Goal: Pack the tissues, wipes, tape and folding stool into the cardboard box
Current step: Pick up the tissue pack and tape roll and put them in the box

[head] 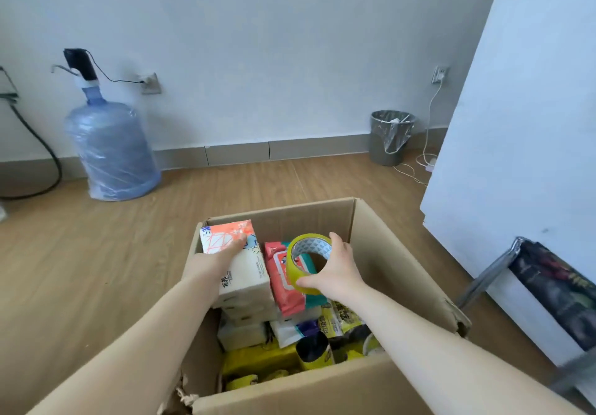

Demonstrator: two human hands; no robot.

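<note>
An open cardboard box (pixel 387 247) stands on the wooden floor in front of me. My left hand (pixel 222 256) rests flat on a white and orange tissue pack (pixel 248 269) that tops a stack of tissue packs at the box's left side. My right hand (pixel 335 269) grips a yellow tape roll (pixel 298 264) held over the box's middle. A red wipes pack (pixel 283 285) leans beside the tissues, under the tape. Yellow packets and a dark roll (pixel 314 348) fill the near part of the box. A folding stool (pixel 548 289) with a metal frame and dark seat leans at the right.
A blue water jug (pixel 111 150) with a pump stands by the left wall. A grey bin (pixel 388 137) with a plastic liner sits at the back right. A white panel (pixel 522 118) rises on the right. Cables trail on the floor near the bin and at far left.
</note>
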